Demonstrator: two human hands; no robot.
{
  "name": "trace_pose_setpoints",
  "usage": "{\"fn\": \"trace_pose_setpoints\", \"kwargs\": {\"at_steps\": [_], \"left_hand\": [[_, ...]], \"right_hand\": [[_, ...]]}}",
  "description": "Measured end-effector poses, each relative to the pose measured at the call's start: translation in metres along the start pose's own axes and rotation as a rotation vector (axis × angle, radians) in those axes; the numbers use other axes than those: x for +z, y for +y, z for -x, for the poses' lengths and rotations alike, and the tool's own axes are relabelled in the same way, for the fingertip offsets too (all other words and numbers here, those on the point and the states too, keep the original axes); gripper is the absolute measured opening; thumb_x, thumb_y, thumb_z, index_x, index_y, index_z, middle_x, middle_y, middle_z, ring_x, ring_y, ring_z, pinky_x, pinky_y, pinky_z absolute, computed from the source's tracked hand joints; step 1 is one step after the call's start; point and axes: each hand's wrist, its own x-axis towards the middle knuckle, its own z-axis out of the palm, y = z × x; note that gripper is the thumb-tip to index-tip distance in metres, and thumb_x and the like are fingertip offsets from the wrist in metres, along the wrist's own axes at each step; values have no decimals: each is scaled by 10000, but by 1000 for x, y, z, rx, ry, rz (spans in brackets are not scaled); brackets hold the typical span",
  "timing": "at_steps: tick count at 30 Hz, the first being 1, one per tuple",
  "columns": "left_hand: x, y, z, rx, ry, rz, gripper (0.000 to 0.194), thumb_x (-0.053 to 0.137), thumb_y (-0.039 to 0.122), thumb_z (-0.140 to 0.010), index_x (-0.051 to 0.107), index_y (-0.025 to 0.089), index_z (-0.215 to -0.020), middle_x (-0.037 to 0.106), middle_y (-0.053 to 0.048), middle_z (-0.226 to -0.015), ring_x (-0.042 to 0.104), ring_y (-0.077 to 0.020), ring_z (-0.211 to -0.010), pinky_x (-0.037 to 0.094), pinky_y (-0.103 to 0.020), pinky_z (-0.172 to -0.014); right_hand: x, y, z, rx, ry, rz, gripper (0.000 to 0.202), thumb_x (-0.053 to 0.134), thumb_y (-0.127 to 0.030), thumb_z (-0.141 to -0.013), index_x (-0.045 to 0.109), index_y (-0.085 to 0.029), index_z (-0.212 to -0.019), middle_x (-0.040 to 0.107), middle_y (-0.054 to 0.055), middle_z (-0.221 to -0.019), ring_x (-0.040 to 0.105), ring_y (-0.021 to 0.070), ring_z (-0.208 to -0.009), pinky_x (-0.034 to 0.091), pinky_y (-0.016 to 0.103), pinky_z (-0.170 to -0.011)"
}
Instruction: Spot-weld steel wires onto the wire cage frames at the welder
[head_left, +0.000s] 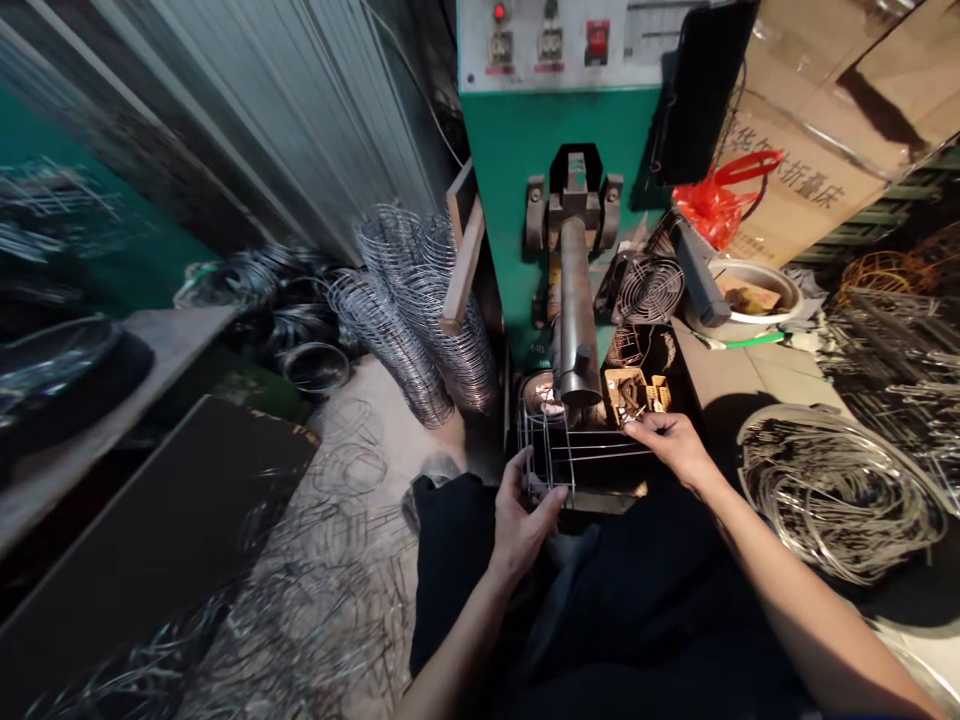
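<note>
My left hand [521, 520] is closed around the near left end of a wire rack [559, 450], its thumb and fingers on the thin metal rods. The rack lies low in front of my lap, under the round steel arm [577, 310] of a green machine [510, 160]. My right hand [671, 445] is at the rack's right side, thumb and fingertips pinched together beside a small yellow basket [622, 390] of small metal pieces. What those fingertips hold is too small to make out.
Tall stacks of wire rings [420, 310] lean left of the machine, beside a wooden bar [463, 265]. Loose wire pieces [330, 570] cover the floor. On the right are a coil of wire rods [840, 490], a white bowl [787, 295], a fan [649, 288] and cardboard boxes [795, 180].
</note>
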Motion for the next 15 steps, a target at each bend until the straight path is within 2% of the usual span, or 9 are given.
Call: {"fn": "trace_pose_setpoints", "kwargs": {"at_steps": [6,15], "left_hand": [[6,2,-2,5,-1,21,742,787,380,-766,407,166,-1366,481,107,-611,451,-56,-380,415,-178,-368],[9,3,-7,5,16,46,773,807,398,-732,424,162,-1360,497,104,-613,443,-55,-373,401,-183,-362]], "right_hand": [[-6,2,-5,7,-39,24,609,712,-593,-755,293,-209,-535,252,-59,-558,229,92,-555,197,268,-538],[-6,4,-12,14,-24,26,623,725,-624,-722,313,-206,-510,271,-54,-547,249,96,-553,211,265,-536]]}}
